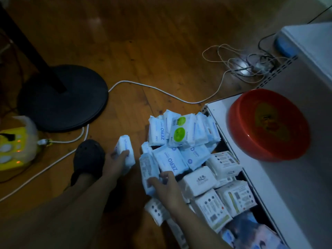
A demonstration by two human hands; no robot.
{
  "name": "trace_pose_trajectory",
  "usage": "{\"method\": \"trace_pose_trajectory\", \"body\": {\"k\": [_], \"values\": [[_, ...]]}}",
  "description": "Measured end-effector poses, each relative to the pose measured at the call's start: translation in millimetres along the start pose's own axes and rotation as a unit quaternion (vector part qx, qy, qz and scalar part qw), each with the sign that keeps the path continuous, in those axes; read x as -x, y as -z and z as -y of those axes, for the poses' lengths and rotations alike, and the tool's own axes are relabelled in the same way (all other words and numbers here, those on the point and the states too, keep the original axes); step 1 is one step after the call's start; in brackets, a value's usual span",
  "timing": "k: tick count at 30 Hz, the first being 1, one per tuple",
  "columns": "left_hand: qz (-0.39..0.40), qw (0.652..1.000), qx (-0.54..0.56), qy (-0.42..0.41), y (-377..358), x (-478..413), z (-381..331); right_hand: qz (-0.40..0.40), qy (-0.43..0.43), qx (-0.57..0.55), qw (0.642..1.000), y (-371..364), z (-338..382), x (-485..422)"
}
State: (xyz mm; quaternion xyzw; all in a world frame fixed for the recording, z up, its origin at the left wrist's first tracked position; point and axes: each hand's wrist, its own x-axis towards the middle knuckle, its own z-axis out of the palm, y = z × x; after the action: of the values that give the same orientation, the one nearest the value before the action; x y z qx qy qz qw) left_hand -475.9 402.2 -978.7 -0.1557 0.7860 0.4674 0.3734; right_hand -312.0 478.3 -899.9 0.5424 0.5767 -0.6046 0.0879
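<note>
Two packs held: my left hand [115, 163] clasps a pack [126, 150] beside the drawer [177, 229], my right hand [166, 186] curls round a second pack [148, 169] at its rim; I judge most of the sorting is left.

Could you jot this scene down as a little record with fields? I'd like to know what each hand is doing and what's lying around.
left hand: holds a white-and-blue pack, left of the drawer
right hand: grips another pack at the drawer's left edge
drawer: open, crammed with white and blue packs
cabinet top: red bowl
floor: wooden; black stand base, white cable, yellow device
</note>
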Motion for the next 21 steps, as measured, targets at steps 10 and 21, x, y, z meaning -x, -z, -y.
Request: {"method": "trace_pose_trajectory", "body": {"k": [10, 21], "values": [[0.068, 0.997, 0.023, -0.017, -6, -68, -34, 0.018, -0.12, -0.069, 0.99, -34, -18, -67], [0.109, 0.986, -0.104, -0.065, -52, -72, -26, -0.092, -0.176, -0.274, 0.941, -55, -29, -94]]}}
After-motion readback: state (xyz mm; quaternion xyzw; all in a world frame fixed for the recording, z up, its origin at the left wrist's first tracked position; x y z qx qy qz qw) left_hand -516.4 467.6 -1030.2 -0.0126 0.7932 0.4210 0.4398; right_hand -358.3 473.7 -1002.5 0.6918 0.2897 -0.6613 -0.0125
